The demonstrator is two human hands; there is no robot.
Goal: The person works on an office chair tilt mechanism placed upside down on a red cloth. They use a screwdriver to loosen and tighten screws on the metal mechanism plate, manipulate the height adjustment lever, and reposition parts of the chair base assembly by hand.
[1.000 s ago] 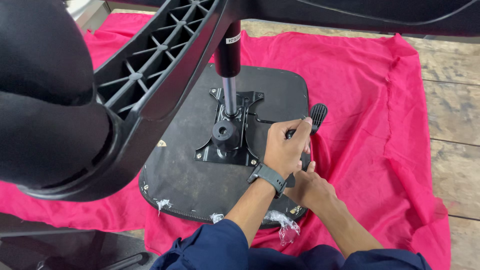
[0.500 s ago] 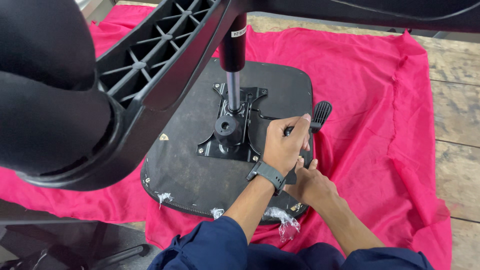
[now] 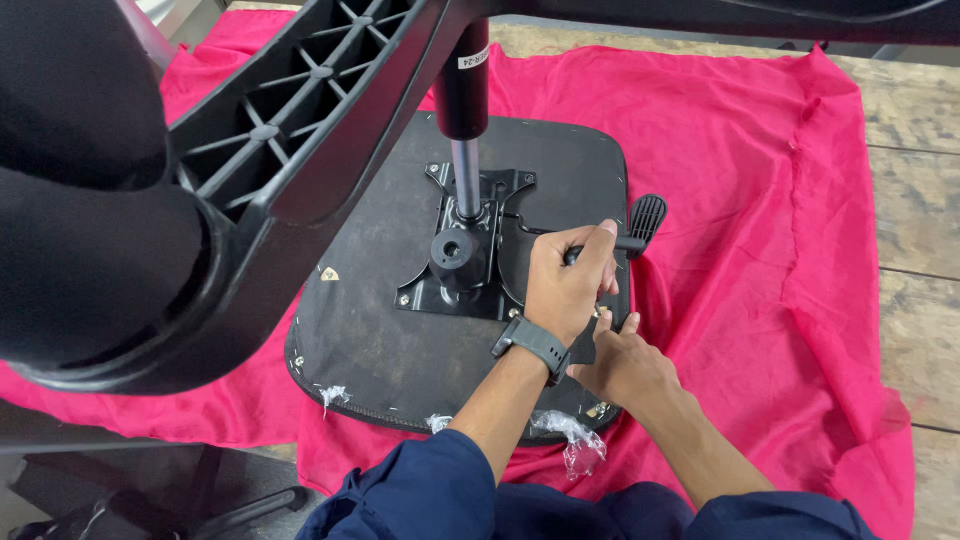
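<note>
A black chair seat (image 3: pixel 370 350) lies upside down on a red cloth (image 3: pixel 760 200). A black metal mechanism plate (image 3: pixel 470 250) is bolted to its middle, and a gas cylinder (image 3: pixel 462 100) rises from it. My left hand (image 3: pixel 565 285), with a dark watch on the wrist, is closed around the thin lever rod beside the plate. The lever's black paddle handle (image 3: pixel 646 215) sticks out past the fingers. My right hand (image 3: pixel 625 365) rests at the seat's near right edge, just under the left wrist. Its fingers are partly hidden.
The black star base (image 3: pixel 290 150) and a large castor (image 3: pixel 80 180) of the chair loom over the left half of the view. Torn clear plastic (image 3: pixel 570 440) clings to the seat's near edge. Wooden planks (image 3: pixel 915 200) lie beyond the cloth on the right.
Both hands stay at the lever and the seat edge. The view has shifted slightly, with the chair base sitting a little differently in the frame.
</note>
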